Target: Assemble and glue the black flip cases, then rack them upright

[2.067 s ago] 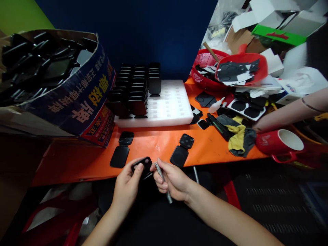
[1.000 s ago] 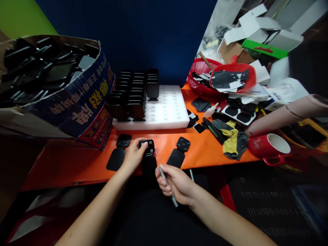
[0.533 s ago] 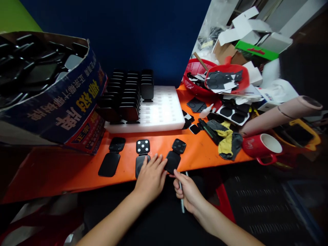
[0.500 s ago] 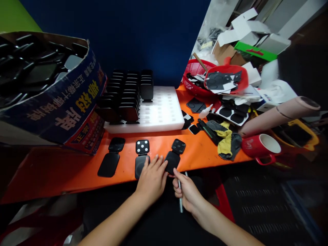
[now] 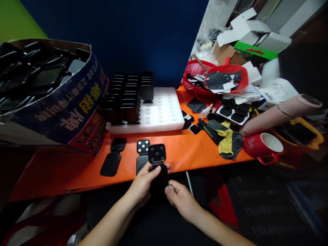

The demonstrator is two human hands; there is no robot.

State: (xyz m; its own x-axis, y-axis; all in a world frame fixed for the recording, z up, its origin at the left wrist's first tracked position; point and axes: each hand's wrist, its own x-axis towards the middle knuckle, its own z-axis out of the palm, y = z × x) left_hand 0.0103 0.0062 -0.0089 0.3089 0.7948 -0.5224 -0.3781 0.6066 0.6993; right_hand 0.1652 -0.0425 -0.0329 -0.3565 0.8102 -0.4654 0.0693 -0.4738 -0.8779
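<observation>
My left hand (image 5: 144, 181) grips a black hinged two-plate piece (image 5: 157, 153), thumb on top and fingertips showing past its right side. Its smaller plate, marked with dark round spots, points away from me; the larger plate hangs below, dark against my lap. Close to that plate's lower right edge is my right hand (image 5: 180, 198), closed on a slim metal rod (image 5: 171, 186) of which only the grey tip shows. Just behind my left hand lies a similar piece with white dots (image 5: 142, 147), partly covered. Another unfolded black piece (image 5: 110, 164) rests further left.
A white foam tray (image 5: 164, 112) holds rows of upright black pieces (image 5: 129, 106). At left stands a blue carton (image 5: 64, 106) full of black plates. To the right are a red basket (image 5: 196, 87), a yellow-grey cloth (image 5: 228, 140), a red mug (image 5: 261, 147) and a pink tumbler (image 5: 279, 114).
My left hand has taken the right-hand hinged piece off the orange table and brought it left, toward me. My right hand has moved slightly down, still closed.
</observation>
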